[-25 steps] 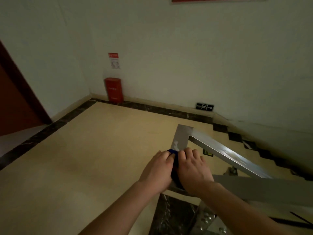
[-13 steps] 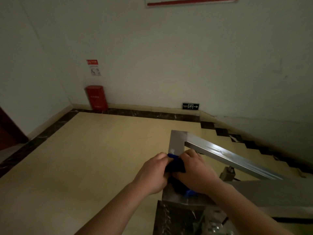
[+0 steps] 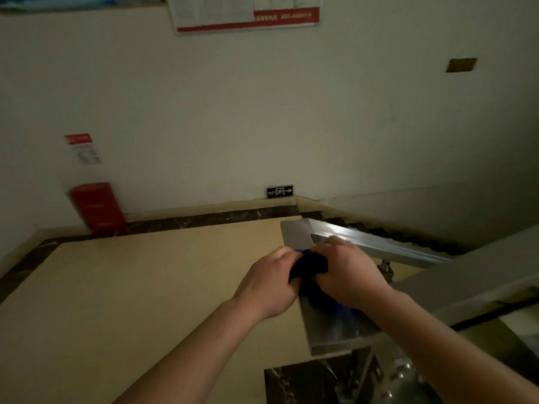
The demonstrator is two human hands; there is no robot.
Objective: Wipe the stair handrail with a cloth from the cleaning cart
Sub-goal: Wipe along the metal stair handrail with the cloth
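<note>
1. The left hand (image 3: pixel 267 282) curls its fingers around one end of a dark blue cloth (image 3: pixel 310 265).
2. The right hand (image 3: pixel 348 271) grips the other end.
3. The cloth lies on the flat, shiny steel handrail (image 3: pixel 364 240) at its corner.

You face a dim landing: white wall (image 3: pixel 262 112), beige floor (image 3: pixel 131 287) with dark border (image 3: pixel 204 218). Red box (image 3: pixel 97 207) at left, exit sign (image 3: pixel 279 191) low, notice (image 3: pixel 246 13) up top.

Exit sign (image 3: pixel 279 191) low on wall (image 3: pixel 350 126): figure, arrow pointing right (poster (image 3: pixel 245 13) lettering too blurred).
</note>
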